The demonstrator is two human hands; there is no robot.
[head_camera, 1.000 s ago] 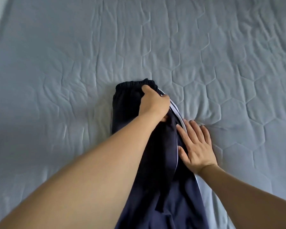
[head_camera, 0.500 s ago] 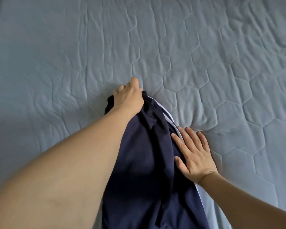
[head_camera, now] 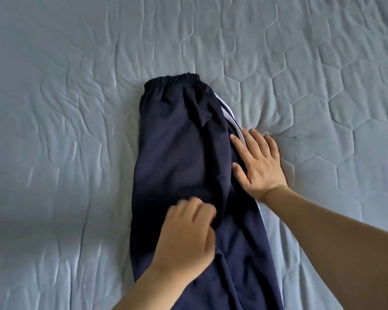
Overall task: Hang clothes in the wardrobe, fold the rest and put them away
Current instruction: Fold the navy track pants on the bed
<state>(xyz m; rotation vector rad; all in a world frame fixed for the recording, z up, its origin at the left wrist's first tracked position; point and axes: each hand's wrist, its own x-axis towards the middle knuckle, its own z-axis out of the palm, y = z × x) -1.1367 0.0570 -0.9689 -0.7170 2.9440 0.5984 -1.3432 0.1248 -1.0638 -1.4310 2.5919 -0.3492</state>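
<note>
While navy track trousers (head_camera: 179,139) lie on quilted grey bed (head_camera: 76,86), right hand (head_camera: 259,163) pressing flat, fingers spread, left hand (head_camera: 186,238) fingers curled, grasp unclear.

We see only two bare forearms and hands above the quilted bedcover (head_camera: 76,108): the left hand (head_camera: 186,238) and the right hand (head_camera: 259,163). No sleeve reaches either wrist. The fingernails look short and plain, though the left hand's are blurred.
</note>
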